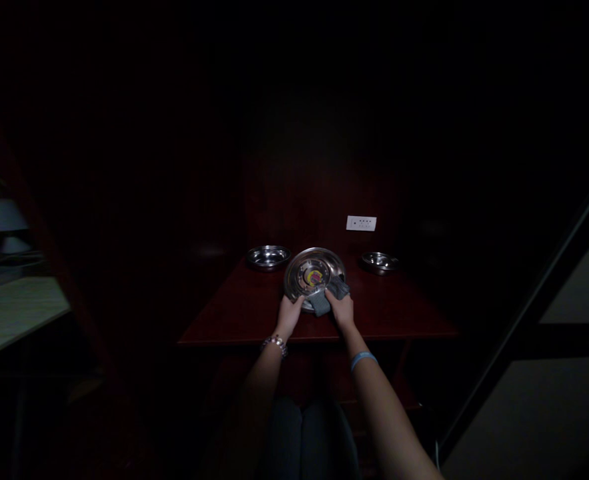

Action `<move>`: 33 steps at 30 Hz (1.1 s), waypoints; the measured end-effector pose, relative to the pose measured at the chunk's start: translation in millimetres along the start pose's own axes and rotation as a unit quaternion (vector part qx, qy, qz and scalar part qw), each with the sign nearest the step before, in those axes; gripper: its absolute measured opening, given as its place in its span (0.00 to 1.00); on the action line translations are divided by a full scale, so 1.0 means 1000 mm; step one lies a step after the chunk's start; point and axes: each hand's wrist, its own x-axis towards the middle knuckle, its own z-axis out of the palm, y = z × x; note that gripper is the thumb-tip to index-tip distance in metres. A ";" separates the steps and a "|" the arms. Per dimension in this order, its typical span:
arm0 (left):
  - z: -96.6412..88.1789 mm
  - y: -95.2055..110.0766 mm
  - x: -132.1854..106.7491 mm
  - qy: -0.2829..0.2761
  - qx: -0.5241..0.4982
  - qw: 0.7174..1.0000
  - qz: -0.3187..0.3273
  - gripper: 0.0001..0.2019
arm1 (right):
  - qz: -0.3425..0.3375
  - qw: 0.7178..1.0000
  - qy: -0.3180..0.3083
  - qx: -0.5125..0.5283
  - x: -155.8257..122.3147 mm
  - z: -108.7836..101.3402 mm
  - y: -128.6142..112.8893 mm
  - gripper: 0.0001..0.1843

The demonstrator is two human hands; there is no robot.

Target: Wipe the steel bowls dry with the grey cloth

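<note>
A round steel plate with a colourful sticker at its centre is tilted up on the dark red table. My left hand grips the plate's near left rim. My right hand presses a grey cloth against the plate's lower right rim, fingers closed on the cloth. A beaded bracelet sits on my left wrist and a blue band on my right.
Two small steel bowls stand at the table's back: one at the left, one at the right. A white socket panel is on the dark wall behind. A pale counter lies at far left. The room is very dark.
</note>
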 end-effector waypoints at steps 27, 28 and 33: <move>0.000 0.000 -0.001 0.009 0.002 1.000 0.001 0.14 | 0.000 1.000 -0.008 -0.006 -0.001 -0.001 -0.001 0.23; 0.000 0.000 -0.001 0.008 0.002 1.000 0.001 0.13 | -0.001 1.000 -0.008 -0.007 0.000 0.000 0.000 0.23; -0.001 -0.001 0.000 0.005 0.006 1.000 0.013 0.14 | -0.007 1.000 -0.012 -0.010 0.001 0.000 0.003 0.23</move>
